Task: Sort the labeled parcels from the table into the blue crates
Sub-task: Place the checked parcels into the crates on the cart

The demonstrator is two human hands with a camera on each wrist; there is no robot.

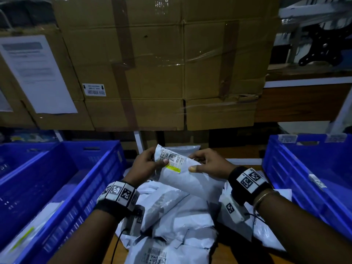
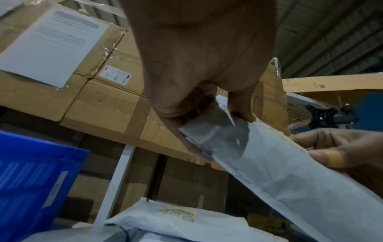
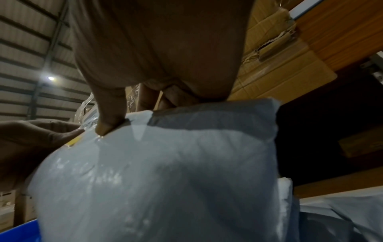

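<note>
A white poly-bag parcel point(image 1: 182, 174) with a barcode label and a yellow strip is held up over the table between both hands. My left hand point(image 1: 150, 164) grips its left end, thumb on the label; the left wrist view shows those fingers curled round the parcel point(image 2: 269, 163). My right hand point(image 1: 205, 162) pinches its right top edge, thumb on the front, as the right wrist view shows on the parcel point(image 3: 165, 172). More white parcels point(image 1: 171, 225) lie heaped on the table below. Blue crates stand at the left point(image 1: 62, 180) and right point(image 1: 304, 168).
Stacked cardboard boxes point(image 1: 162, 63) wrapped in film rise right behind the table. A paper sheet point(image 1: 36, 73) is stuck on the left box. The left crate holds a parcel point(image 1: 28, 231) with a yellow strip. A wooden shelf point(image 1: 304, 100) stands at the back right.
</note>
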